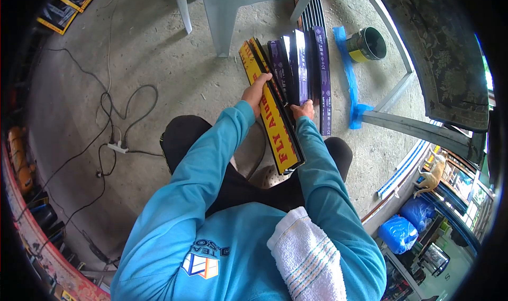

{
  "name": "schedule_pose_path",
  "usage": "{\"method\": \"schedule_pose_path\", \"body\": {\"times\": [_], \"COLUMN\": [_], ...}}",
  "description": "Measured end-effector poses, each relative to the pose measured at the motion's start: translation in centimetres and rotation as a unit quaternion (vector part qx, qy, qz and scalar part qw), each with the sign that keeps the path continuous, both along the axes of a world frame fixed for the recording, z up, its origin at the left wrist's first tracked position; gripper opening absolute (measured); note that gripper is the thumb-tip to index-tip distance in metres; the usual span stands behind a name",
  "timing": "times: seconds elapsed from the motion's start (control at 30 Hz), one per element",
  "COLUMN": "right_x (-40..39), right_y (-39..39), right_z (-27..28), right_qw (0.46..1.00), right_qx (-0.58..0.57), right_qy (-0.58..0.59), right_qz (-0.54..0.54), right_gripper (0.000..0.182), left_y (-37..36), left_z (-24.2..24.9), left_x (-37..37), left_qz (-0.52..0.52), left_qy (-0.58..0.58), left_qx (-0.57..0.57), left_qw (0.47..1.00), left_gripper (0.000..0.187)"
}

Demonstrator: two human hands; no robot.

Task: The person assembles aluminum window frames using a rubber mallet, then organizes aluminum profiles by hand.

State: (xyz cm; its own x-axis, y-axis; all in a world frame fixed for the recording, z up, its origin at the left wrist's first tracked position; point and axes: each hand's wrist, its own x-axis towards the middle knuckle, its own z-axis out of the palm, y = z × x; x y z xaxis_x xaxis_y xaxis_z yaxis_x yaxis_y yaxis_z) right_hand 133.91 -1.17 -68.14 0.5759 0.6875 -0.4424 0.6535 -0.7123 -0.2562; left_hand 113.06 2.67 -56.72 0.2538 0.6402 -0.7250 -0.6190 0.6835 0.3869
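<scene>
My left hand (pixel 256 93) is closed round the left edge of a long black bar with a yellow label (pixel 271 118) and red lettering, which lies slanted over my lap. My right hand (pixel 303 110) is closed at the lower end of a black bar with a purple-and-white label (pixel 301 68). Between the two hands are more dark bars with purple labels (pixel 280 63), partly hidden by the yellow-labelled one. Just right of my right hand lies another long purple-labelled bar (pixel 323 84).
A grey plastic chair (pixel 219 15) stands ahead. Right of the bars are blue plastic film (pixel 349 84), a black bucket (pixel 368 44) and a metal frame (pixel 418 129). Cables and a white power strip (pixel 117 148) lie on the left floor. A cat (pixel 434 175) is at the far right.
</scene>
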Motion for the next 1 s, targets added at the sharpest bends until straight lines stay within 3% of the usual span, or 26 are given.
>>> {"method": "schedule_pose_path", "body": {"times": [0.1, 0.17, 0.33, 0.5, 0.67, 0.7, 0.77, 1.0], "right_x": [0.2, -0.1, -0.2, 1.4, 3.1, 3.8, 4.1, 2.7], "right_y": [0.1, 0.2, 0.5, 0.3, 0.7, 0.6, 0.8, -0.3], "right_z": [1.1, 1.5, 2.7, 0.6, 0.9, -0.2, -1.5, -2.4], "right_qw": [0.999, 1.0, 0.999, 0.996, 0.984, 0.984, 0.995, 0.999], "right_qx": [-0.031, 0.027, 0.028, 0.055, 0.067, 0.067, 0.051, 0.007], "right_qy": [0.003, -0.002, 0.007, 0.001, 0.154, 0.153, 0.028, 0.004], "right_qz": [-0.002, 0.01, 0.031, 0.064, 0.064, 0.064, 0.084, 0.037], "right_gripper": [0.064, 0.063, 0.067, 0.072, 0.061, 0.061, 0.057, 0.053], "left_y": [0.1, 0.2, 0.4, 0.5, 0.6, 0.6, 0.6, 0.5], "left_z": [-0.4, -0.7, -0.8, -1.1, -1.3, -1.2, -1.1, -0.9], "left_x": [-0.2, 0.1, 0.6, 1.2, 1.0, 1.0, 0.9, 0.7], "left_qz": [-0.013, -0.005, -0.013, -0.026, -0.017, -0.016, -0.013, 0.001], "left_qy": [-0.007, 0.002, 0.003, 0.01, -0.002, -0.008, -0.008, -0.002], "left_qx": [-0.013, -0.01, -0.008, -0.002, -0.006, -0.008, 0.002, 0.023], "left_qw": [1.0, 1.0, 1.0, 1.0, 1.0, 1.0, 1.0, 1.0], "left_gripper": [0.044, 0.046, 0.05, 0.052, 0.052, 0.053, 0.053, 0.055]}}
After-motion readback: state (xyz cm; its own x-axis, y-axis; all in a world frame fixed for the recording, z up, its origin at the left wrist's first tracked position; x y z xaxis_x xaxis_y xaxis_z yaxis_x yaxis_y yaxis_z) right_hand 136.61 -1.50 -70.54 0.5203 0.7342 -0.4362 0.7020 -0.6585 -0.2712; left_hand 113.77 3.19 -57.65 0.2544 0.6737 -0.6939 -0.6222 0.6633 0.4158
